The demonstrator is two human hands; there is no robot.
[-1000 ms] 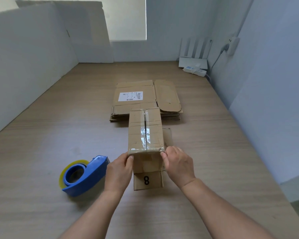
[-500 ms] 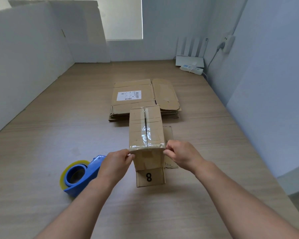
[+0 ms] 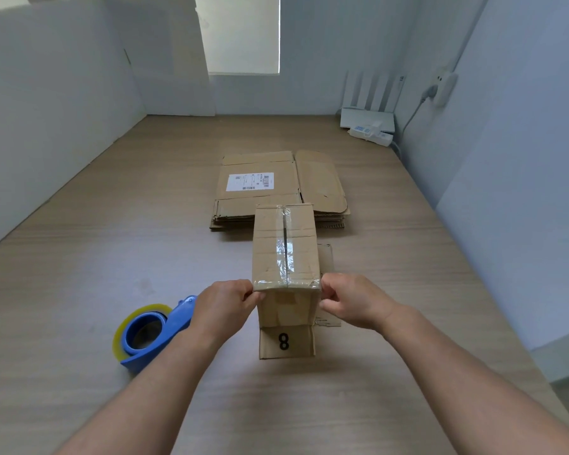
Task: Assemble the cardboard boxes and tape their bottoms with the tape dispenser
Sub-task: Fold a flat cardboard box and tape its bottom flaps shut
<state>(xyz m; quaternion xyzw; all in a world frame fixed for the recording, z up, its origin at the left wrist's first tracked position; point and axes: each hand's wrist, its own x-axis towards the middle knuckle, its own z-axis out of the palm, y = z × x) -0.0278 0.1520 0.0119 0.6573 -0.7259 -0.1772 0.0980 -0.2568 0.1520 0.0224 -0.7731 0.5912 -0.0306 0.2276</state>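
Observation:
A small assembled cardboard box (image 3: 284,254) stands upside down on the table, clear tape running along its top seam and over the near edge. A flap marked 8 lies flat in front of it. My left hand (image 3: 224,307) pinches the box's near left corner. My right hand (image 3: 352,302) pinches the near right corner. The blue tape dispenser (image 3: 148,333) with its yellowish roll lies on the table just left of my left hand. A stack of flattened boxes (image 3: 276,192) lies behind the standing box.
The wooden table (image 3: 79,257) is walled by white panels on the left, back and right. A white router and a power strip (image 3: 372,129) sit in the far right corner, with a cable up to a wall plug.
Both hands have stayed at the box's near top corners and shifted only slightly. The box, dispenser and stack have not moved.

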